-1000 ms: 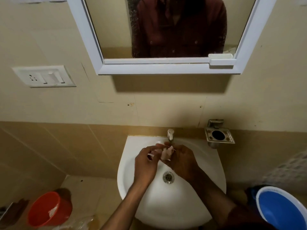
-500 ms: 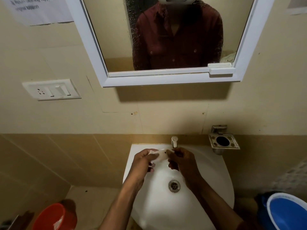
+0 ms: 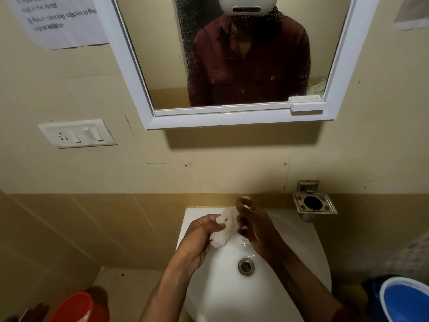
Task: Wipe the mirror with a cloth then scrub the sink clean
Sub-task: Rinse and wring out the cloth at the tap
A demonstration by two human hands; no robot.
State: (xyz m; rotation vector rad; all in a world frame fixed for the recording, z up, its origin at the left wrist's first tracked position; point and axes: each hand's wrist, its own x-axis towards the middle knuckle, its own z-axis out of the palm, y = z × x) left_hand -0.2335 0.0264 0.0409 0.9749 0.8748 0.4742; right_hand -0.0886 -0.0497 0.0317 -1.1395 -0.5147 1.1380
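Note:
A crumpled white cloth point(image 3: 224, 228) hangs over the back of the white sink point(image 3: 299, 256). My left hand point(image 3: 199, 238) grips it from the left. My right hand point(image 3: 255, 228) is beside it on the right, fingers spread and touching the cloth's edge, and hides the tap. The sink's metal drain point(image 3: 246, 266) lies just below the hands. Above on the wall hangs the white-framed mirror point(image 3: 162, 84), speckled with droplets, showing a person in a dark red shirt.
A steel soap holder point(image 3: 313, 203) is fixed to the wall right of the sink. A switch plate point(image 3: 77, 133) and a paper notice point(image 3: 58, 22) are on the left wall. On the floor stand a red bucket point(image 3: 76, 309) at left and a blue bucket point(image 3: 404, 300) at right.
The view has tilted up, showing more mirror. Both hands stayed at the back of the sink, working the cloth; my right hand has opened its fingers beside it.

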